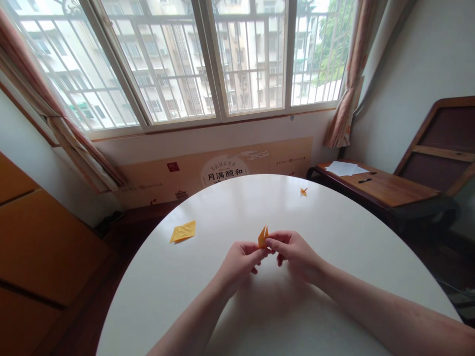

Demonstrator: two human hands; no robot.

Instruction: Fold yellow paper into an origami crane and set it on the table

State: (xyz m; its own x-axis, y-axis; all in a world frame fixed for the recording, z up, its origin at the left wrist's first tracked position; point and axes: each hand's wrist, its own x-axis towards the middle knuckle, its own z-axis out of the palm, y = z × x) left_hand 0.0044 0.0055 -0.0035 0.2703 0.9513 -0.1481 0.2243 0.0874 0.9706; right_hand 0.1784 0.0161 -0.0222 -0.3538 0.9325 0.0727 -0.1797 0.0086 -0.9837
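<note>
A small folded piece of orange origami paper (263, 237) stands upright between my two hands, its top split into two points. My left hand (243, 259) pinches its lower left edge between thumb and fingers. On the other side, my right hand (291, 247) grips the lower right edge with thumb and forefinger. Both hands are held just above the white table. To the left lies a creased yellow sheet of paper (183, 232). A small orange paper crane (304, 192) rests near the far right edge of the table.
The round white table (148, 296) spans the foreground. Beyond its right edge stands a wooden bench (393, 184) with white papers (343, 168) on it. A long printed box (156, 183) lies below the window, and a wooden cabinet (40, 242) is at the left.
</note>
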